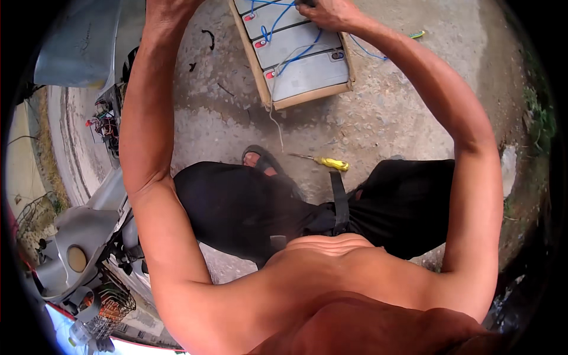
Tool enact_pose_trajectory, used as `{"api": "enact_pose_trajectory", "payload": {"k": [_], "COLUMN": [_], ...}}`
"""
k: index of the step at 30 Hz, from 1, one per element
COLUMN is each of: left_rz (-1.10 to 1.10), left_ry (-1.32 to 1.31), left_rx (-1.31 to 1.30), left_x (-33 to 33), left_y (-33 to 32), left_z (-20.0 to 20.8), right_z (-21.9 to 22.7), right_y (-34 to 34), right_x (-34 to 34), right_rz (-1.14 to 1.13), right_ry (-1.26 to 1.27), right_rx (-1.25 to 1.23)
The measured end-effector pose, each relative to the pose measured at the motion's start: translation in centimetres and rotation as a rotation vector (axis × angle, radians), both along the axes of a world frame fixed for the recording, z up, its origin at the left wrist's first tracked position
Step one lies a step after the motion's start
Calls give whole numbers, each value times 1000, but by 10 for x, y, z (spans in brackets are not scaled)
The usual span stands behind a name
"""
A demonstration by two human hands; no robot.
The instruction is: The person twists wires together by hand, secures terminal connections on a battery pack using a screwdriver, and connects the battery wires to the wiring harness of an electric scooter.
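Note:
Several grey batteries (299,44) with red and black terminals sit side by side in an open cardboard box (313,96). Thin blue wires (300,54) run across their tops. Over the far right part of the box is my right hand (331,13), closed around something dark that the upper edge partly cuts off. My left hand (171,7) reaches the upper edge, left of the box; only its wrist end shows and its fingers are out of the picture. A screwdriver with a yellow handle (332,163) lies on the ground between the box and my legs.
At the left stands a partly dismantled grey vehicle (83,231) with exposed wiring (106,127) and a wire basket (112,305). A grey panel (77,44) is at the upper left. Dark scraps (208,39) lie on the rough concrete, and a green-yellow piece (417,34) is right of the box.

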State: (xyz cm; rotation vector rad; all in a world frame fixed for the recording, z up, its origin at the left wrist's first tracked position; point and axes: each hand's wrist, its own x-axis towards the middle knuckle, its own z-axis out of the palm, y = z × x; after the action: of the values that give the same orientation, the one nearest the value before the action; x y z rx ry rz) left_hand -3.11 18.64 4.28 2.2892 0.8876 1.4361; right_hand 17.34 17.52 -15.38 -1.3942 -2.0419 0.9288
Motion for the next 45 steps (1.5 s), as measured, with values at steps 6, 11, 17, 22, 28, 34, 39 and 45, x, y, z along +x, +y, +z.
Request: {"api": "enact_pose_trajectory", "payload": {"k": [6, 11, 17, 22, 28, 34, 39, 45], "left_rz": [64, -67, -482, -597, -559, -573, -150, -14], "left_ry": [199, 388, 386, 550, 656, 310, 13, -534], "left_rx": [-728, -1022, -1248, -856, -765, -1445, -1757, -1392], "left_x": [-106, -153, -108, -19, -29, -98, -174, -183], "left_y": [-74, -199, -340, -351, -354, -336, -322, -269], "left_z": [-85, -155, -320, -328, -339, -313, -255, -198], "right_z": [-7, 19, -5, 15, 19, 14, 25, 19], "right_y": [-20, -5, -3, 1, -9, -9, -7, -5], "right_x": [15, 5, -6, 3, -7, 0, -3, 5], "right_rz": [-64, 25, -19, -28, -52, -65, -56, -55], "right_ry": [-83, -39, -29, -106, -248, -203, -152, -159], "right_rx": [-107, -140, -63, -151, 32, 11, -28, -34]}}
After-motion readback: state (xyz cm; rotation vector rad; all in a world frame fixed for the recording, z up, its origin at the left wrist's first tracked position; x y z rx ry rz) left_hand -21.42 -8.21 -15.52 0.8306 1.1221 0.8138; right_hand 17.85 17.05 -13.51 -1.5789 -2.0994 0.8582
